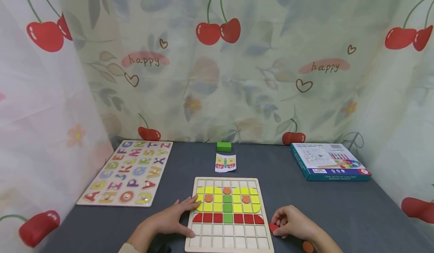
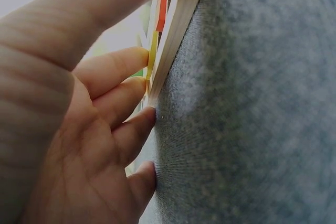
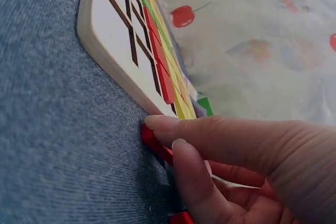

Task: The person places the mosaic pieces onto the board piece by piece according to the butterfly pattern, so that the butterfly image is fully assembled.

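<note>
My left hand (image 1: 171, 216) rests along the left edge of a wooden grid board (image 1: 196, 248), fingers stretched out and thumb on its lower left side. In the left wrist view two fingertips touch a yellow piece (image 2: 153, 56) at the edge. Beside the board's right edge, my right hand (image 1: 292, 223) pinches a red piece (image 3: 156, 144) between thumb and index finger, low over the cloth. Yellow, orange, green and red pieces fill the board's upper rows in a butterfly shape. The red row (image 1: 239, 218) has a green square in its middle; the two rows below it are bare wood.
A small butterfly picture card (image 1: 225, 163) lies behind the board, with a green block (image 1: 224, 146) beyond it. An alphabet puzzle board (image 1: 126, 174) is at left, a flat box (image 1: 330, 161) at right. An orange disc (image 1: 307, 246) lies near my right wrist.
</note>
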A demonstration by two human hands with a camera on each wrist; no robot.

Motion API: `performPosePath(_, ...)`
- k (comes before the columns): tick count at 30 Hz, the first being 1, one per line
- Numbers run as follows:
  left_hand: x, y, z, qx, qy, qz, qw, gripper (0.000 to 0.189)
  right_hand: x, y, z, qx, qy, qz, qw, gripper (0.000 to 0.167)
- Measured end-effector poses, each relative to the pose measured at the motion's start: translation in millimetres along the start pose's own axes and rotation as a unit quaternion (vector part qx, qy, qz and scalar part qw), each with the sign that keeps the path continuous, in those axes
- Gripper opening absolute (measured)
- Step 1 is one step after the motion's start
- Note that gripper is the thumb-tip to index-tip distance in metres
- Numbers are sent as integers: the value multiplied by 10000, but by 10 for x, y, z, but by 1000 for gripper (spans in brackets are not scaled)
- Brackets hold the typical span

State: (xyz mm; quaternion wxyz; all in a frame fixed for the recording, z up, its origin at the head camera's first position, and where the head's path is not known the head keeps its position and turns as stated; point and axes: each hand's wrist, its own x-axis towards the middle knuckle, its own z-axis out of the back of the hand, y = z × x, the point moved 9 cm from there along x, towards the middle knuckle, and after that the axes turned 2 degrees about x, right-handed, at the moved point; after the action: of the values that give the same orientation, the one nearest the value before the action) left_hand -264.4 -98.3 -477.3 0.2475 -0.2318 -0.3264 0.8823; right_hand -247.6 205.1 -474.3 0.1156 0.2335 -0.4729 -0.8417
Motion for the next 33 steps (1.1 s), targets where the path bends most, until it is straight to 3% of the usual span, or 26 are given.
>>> performPosePath(6, -1, 3, 10, 10, -6, -34, 10000, 84, 1, 33, -2, 73, 75, 112, 9999, 20)
performPosePath(12, -2, -17, 12, 23, -17, -163, 9999, 83, 25, 108, 16, 542, 293, 227, 9978, 21)
performPosePath(17, -9, -41, 10, 17, -34, -271, 9996, 82, 158, 263, -13, 664, 271, 343, 9968, 25)
performPosePath(21, -18, -30, 4, -27, -25, -269, 9996, 82, 316, 411, -170, 738, 374, 462, 9955, 25)
performPosePath(27, -25, 3, 28, -26, -71, -111, 9999, 83, 582, 645, -571, 1027, 775, 593, 9899, 20)
performPosePath(33, -13, -31, 14, 1, -45, -224, 9997, 82, 770, 944, -922, 1018, 988, 749, 9871, 15)
